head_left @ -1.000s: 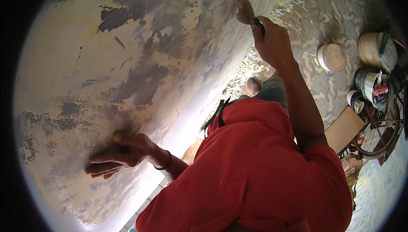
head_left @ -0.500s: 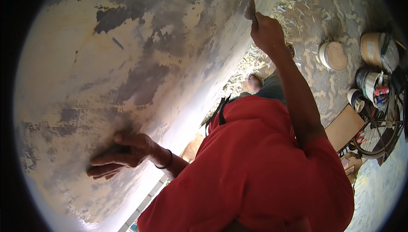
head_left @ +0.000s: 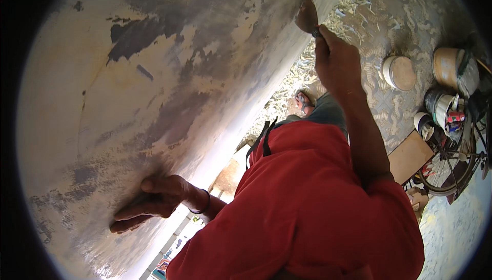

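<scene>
My right hand (head_left: 338, 65) is closed round the handle of a scraper (head_left: 307, 14), whose broad blade lies against the wall (head_left: 169, 95) at the upper right of it. The wall's surface is cream with dark grey patches where the coating is gone. Lower down, my left hand (head_left: 154, 203) leans on the wall with its fingers stretched out and holds nothing. A dark band circles the left wrist.
Pale flakes (head_left: 292, 83) litter the patterned floor along the wall's foot. Right of me stand a round lidded tub (head_left: 400, 72), several buckets, a brown board (head_left: 411, 156) and a bicycle wheel (head_left: 451, 172). My sandalled foot (head_left: 303, 101) shows below.
My right hand and the scraper have come back a little toward me and to the right, with more of the blade showing. The left hand stays on the wall, slightly lower in view.
</scene>
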`<state>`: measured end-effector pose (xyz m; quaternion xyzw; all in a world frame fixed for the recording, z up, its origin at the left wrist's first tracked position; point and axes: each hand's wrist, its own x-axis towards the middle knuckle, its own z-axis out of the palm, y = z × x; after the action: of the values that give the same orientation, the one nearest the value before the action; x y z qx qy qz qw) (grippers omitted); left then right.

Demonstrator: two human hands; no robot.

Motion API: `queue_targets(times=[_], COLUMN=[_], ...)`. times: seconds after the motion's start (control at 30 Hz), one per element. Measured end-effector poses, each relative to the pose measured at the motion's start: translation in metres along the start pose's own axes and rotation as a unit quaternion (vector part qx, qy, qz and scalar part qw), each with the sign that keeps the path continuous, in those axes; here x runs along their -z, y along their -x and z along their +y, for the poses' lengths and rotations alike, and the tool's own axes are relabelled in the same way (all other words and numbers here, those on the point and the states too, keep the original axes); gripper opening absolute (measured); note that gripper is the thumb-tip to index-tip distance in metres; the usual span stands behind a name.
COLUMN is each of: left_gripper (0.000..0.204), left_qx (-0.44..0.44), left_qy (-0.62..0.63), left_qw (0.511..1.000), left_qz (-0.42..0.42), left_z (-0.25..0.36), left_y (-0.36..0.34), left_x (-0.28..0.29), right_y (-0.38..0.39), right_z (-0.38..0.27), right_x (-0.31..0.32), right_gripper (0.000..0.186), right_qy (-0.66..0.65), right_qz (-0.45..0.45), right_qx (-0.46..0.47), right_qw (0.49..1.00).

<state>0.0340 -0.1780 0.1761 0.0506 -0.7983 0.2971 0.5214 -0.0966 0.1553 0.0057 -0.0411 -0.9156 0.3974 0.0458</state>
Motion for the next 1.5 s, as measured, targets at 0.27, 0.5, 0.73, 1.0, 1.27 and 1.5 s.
queue_targets(times=[0.27,0.5,0.73,1.0,1.27,1.5], left_gripper=[0.076,0.077,0.077,0.073,0.079,0.081], left_qx=[-0.004,0.054,0.042,0.017,0.051,0.054], left_qy=[0.025,-0.013,-0.001,-0.016,-0.012,0.001], left_qw=[1.0,0.998,0.999,1.0,0.999,0.999], left_qz=[0.006,0.013,0.013,0.014,0.012,0.008], left_z=[-0.001,0.003,0.004,0.001,0.0,0.002], left_y=[0.0,0.005,0.002,0.006,0.006,0.005], left_x=[-0.004,0.001,0.0,-0.003,0.0,-0.001], right_y=[0.0,0.006,0.007,0.023,0.012,0.009], right_z=[-0.004,0.002,0.0,-0.003,0.015,0.035], right_x=[0.005,0.026,-0.02,0.016,-0.002,-0.051], right_gripper=[0.027,0.028,0.025,0.022,0.024,0.028], right_qy=[-0.068,-0.093,-0.017,-0.121,-0.13,-0.047], right_qz=[0.067,0.05,0.027,0.084,0.076,0.025], right_qx=[0.009,0.01,-0.002,-0.013,-0.001,-0.013], right_qw=[0.995,0.994,0.999,0.989,0.989,0.998])
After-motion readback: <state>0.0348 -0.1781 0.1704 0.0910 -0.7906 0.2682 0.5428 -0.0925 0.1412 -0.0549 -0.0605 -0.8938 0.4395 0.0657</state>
